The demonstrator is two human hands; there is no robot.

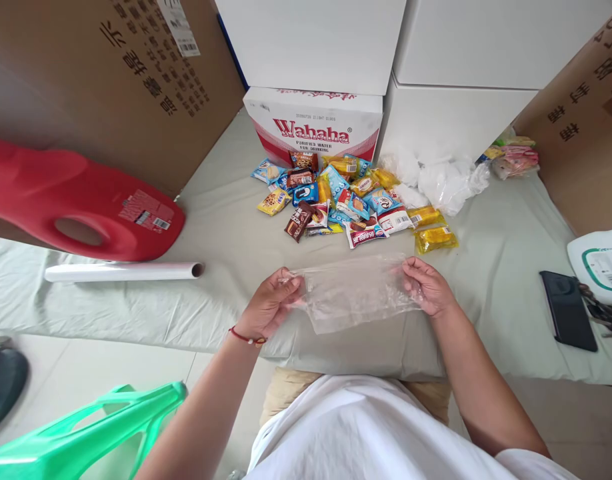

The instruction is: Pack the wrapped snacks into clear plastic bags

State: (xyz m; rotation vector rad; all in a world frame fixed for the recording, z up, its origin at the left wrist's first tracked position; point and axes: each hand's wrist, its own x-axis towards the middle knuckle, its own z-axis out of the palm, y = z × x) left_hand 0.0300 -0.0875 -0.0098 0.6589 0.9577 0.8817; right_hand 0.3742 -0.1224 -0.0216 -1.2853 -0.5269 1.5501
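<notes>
A clear plastic bag (359, 293) is stretched flat between my two hands, above the near part of the cloth-covered surface. My left hand (271, 300), with a red cord bracelet at the wrist, pinches the bag's left end. At the opposite end, my right hand (429, 285) has its fingers closed on the plastic. I see no contents in the bag. Just beyond it lies a pile of small wrapped snacks (349, 195) in blue, yellow, brown and red packets.
Behind the snacks stands a Wahaha water carton (313, 123). White crumpled plastic bags (449, 183) lie right of the pile. To the left are a red jug (81, 207) and a plastic film roll (123, 271). A phone (569, 310) lies far right; a green stool (91, 427) stands below left.
</notes>
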